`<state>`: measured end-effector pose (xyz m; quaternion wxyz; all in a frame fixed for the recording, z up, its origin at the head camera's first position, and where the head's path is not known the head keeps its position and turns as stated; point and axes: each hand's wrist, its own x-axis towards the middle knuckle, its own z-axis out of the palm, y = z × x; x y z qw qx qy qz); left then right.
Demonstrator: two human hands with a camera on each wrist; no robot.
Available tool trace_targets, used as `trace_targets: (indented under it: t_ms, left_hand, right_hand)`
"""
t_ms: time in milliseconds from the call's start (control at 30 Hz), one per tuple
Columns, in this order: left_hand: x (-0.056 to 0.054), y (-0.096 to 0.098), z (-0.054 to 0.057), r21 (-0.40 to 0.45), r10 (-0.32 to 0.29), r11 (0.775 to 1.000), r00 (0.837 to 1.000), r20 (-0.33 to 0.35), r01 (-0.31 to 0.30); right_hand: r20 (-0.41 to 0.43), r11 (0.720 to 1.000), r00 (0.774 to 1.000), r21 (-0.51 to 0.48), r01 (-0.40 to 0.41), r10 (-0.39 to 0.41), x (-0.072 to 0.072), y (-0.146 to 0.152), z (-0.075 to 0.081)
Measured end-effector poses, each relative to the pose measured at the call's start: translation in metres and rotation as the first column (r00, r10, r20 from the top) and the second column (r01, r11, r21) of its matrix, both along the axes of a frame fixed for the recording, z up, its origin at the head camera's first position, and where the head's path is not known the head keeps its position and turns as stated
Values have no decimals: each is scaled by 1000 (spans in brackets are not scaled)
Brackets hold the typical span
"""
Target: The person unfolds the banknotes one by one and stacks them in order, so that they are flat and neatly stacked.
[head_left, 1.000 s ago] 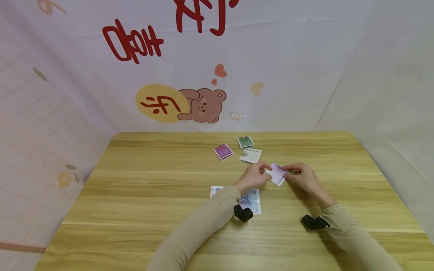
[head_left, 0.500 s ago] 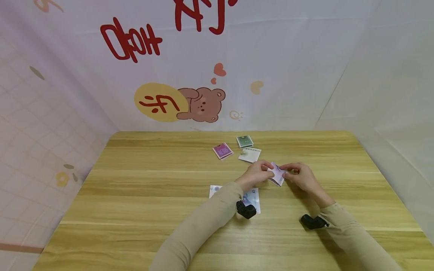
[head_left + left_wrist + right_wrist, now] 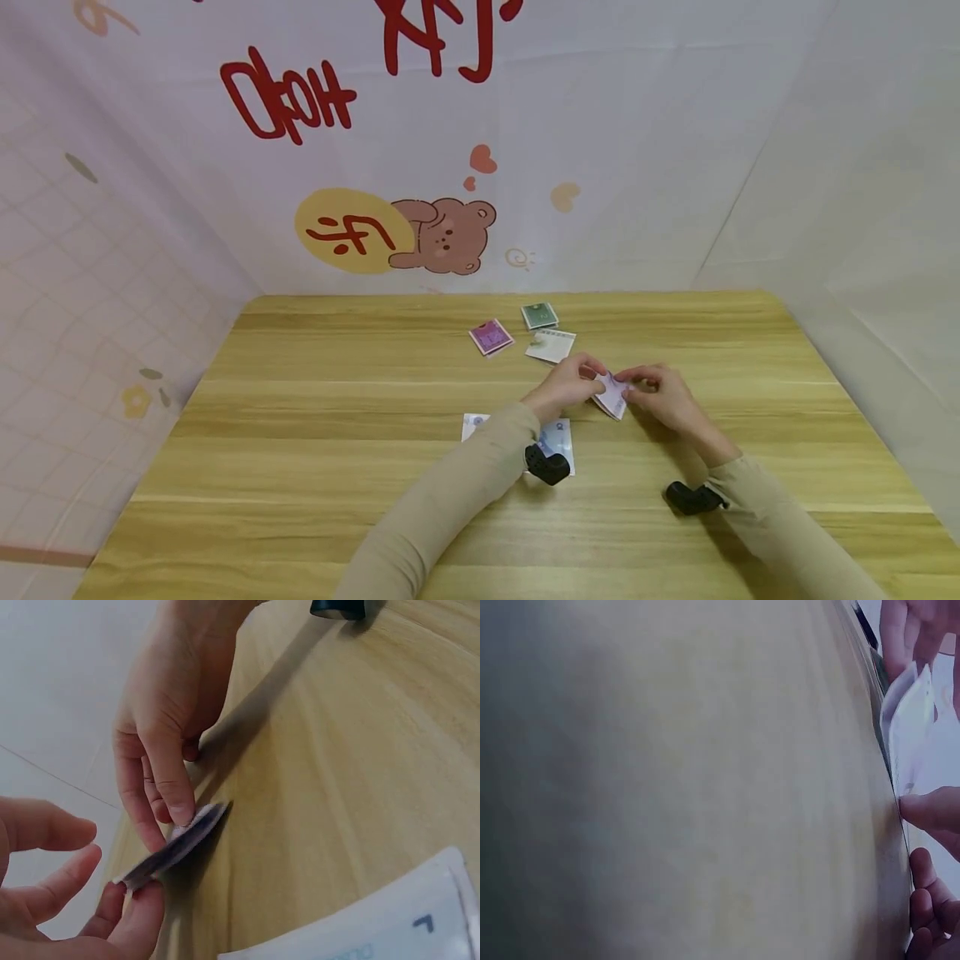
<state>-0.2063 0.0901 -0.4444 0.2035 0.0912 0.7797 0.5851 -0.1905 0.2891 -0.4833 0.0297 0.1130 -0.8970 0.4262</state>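
Observation:
A small folded pale purple banknote (image 3: 612, 398) is held between both hands, just above the wooden table. My left hand (image 3: 564, 387) pinches its left side between thumb and finger. On the opposite side, my right hand (image 3: 669, 402) pinches the note with thumb and fingertips. Seen from the left wrist, the folded note (image 3: 176, 846) appears nearly edge-on, a thin layered strip. In the right wrist view the layers of the note (image 3: 909, 727) stand slightly apart at one end. A blue-and-white note (image 3: 557, 440) lies flat, partly hidden under my left forearm.
Behind the hands lie a folded magenta note (image 3: 491, 337), a folded green note (image 3: 540, 315) and a folded whitish note (image 3: 551, 344). Black wrist cameras sit on the left sleeve (image 3: 450, 492) and the right sleeve (image 3: 780, 517). A printed cloth wall (image 3: 630, 150) rises behind the table (image 3: 300, 467).
The purple note, wider and flatter a second ago, is now narrower, with layered edges showing at its lower left. Both hands keep pinching it and have shifted only slightly.

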Motion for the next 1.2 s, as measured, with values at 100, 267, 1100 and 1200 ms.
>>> trace_targets:
  t_ms: [100,267,1100,1200]
  left_hand:
    - [2,-1,-4,-14,-8,1000,998,-57,7]
    - [6,-7,-8,-47,-30,999,989,-145,24]
    - [14,-64,-1,131,154,983,970,-189,-131]
    - [15,-65,-4,141,153,982,972,-179,-129]
  right_hand:
    - [1,1000,1000,7,-17,17,4,-2,1]
    - [32,999,998,-1,-48,48,10,-6,3]
    - [139,963,973,-226,-147,181,36,-50,23]
    - [103,953,980,-271,-138,171,36,-55,22]
